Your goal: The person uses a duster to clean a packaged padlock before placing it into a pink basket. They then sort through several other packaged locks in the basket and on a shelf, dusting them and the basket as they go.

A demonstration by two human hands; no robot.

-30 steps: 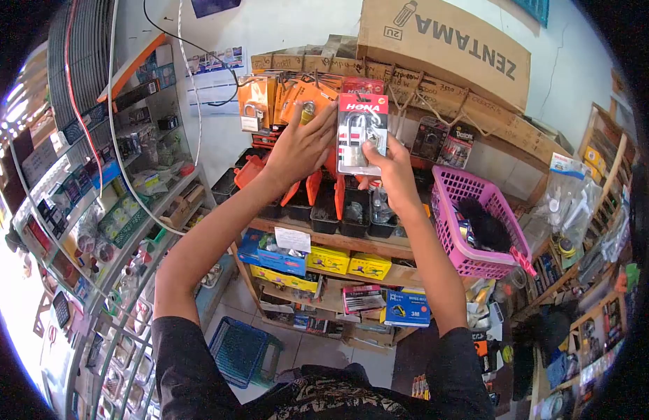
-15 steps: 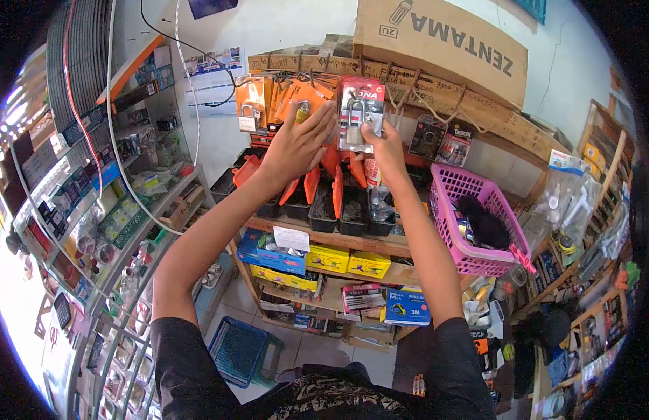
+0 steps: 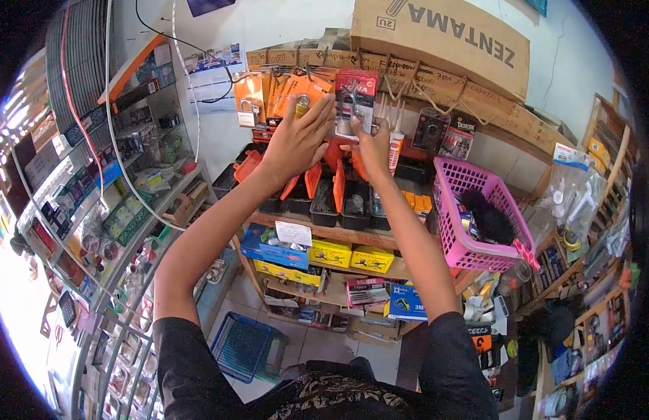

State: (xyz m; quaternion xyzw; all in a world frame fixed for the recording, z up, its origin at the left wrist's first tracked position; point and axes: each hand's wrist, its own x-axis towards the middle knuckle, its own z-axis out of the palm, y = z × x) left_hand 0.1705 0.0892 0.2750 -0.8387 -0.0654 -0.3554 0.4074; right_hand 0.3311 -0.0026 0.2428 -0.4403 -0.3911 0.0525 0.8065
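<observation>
2 raised hands meet at a red carded padlock pack [image 3: 355, 98], which now sits higher than it did 1 second ago: then it was held lower, in front of the black bins, with its full label facing the camera, and now its top edge is up at the row of hooks under the ZENTAMA cardboard box [image 3: 443, 38], in line with the orange padlock packs [image 3: 282, 94] hanging to its left. With the pack lifted, a white tube [image 3: 394, 150] shows to the right of the hands. The right hand [image 3: 372, 145] reaches up on a nearly straight arm, fingers closed on the lower edge of the pack and thumb against its front. The left hand [image 3: 296, 140] is lifted beside it, palm toward the shelf, fingers spread and extended, its fingertips at the left edge of the pack; whether they press on the card or only lie alongside it cannot be told. Below the hands stand black storage bins [image 3: 338, 206] with orange flaps, and to the right a pink plastic basket [image 3: 478, 210] rests on the wooden shelf [image 3: 324, 234].
</observation>
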